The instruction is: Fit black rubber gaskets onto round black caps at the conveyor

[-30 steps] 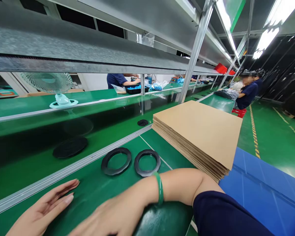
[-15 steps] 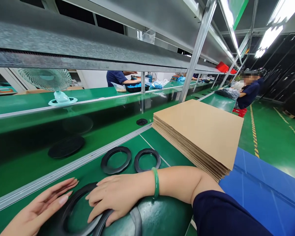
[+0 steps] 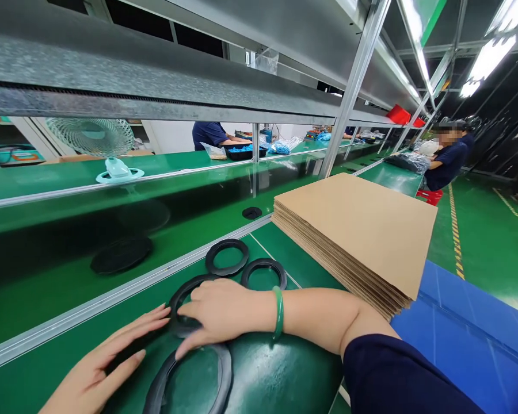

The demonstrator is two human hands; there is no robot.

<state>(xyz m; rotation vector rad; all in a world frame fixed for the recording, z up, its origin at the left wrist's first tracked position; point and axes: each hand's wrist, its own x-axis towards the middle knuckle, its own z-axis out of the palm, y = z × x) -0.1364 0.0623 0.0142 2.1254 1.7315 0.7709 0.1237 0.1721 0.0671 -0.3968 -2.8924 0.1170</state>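
Green matting covers a long factory workbench (image 3: 280,253) under a metal overhead shelf, with a green conveyor belt (image 3: 69,270) running behind a silver rail. At lower centre of the frame, the right hand (image 3: 218,313), a green bangle on its wrist, is laid flat and spread over a black rubber ring (image 3: 182,310), which is pressed to the mat rather than gripped. The left hand (image 3: 101,368), at lower left, is held open with fingers straight, its fingertips touching the same ring's left edge. A larger black rubber ring (image 3: 194,382) lies just below, partly under the right hand's fingers. Two more black rings (image 3: 227,257) are seen just beyond, side by side. A stack of brown cardboard sheets (image 3: 358,230) is set at centre right. A pale desk fan (image 3: 92,141) stands at upper left, and seated people are seen far back.
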